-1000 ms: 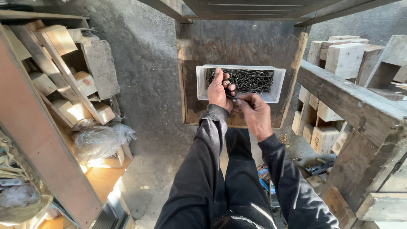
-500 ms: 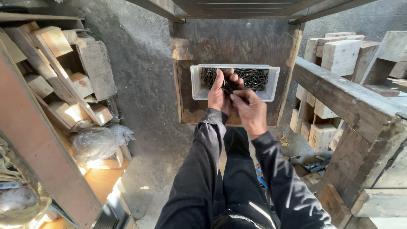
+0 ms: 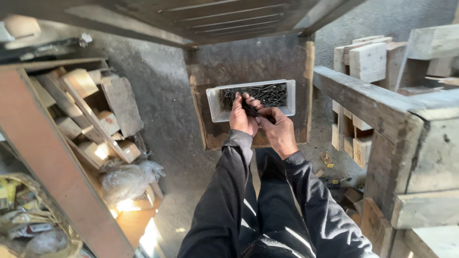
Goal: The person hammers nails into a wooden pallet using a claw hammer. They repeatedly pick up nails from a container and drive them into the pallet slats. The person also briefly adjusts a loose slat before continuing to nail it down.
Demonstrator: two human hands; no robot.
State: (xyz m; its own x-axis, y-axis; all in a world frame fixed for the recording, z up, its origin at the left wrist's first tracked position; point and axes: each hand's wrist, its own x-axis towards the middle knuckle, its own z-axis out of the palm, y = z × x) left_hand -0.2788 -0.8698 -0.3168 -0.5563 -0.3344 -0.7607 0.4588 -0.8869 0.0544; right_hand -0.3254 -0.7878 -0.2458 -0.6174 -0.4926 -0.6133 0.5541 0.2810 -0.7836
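A white plastic tray [image 3: 214,104] full of dark nails [image 3: 270,94] rests on a low wooden box [image 3: 208,136] on the floor. My left hand [image 3: 242,114] is over the tray's near edge, closed on a bunch of nails. Beside it my right hand [image 3: 278,128] has its fingertips pinched on the same bunch. Both arms wear dark sleeves.
A wooden pallet frame [image 3: 382,114] with stacked blocks [image 3: 368,59] stands at the right. At the left, a crate of wood offcuts [image 3: 91,114], a clear plastic bag [image 3: 126,179] and a basket of clutter [image 3: 33,224]. Small scraps lie on the concrete floor [image 3: 334,167].
Both hands stayed over the tray, sorting nails; the right hand closed in on the left hand's bunch. The view tilted slightly.
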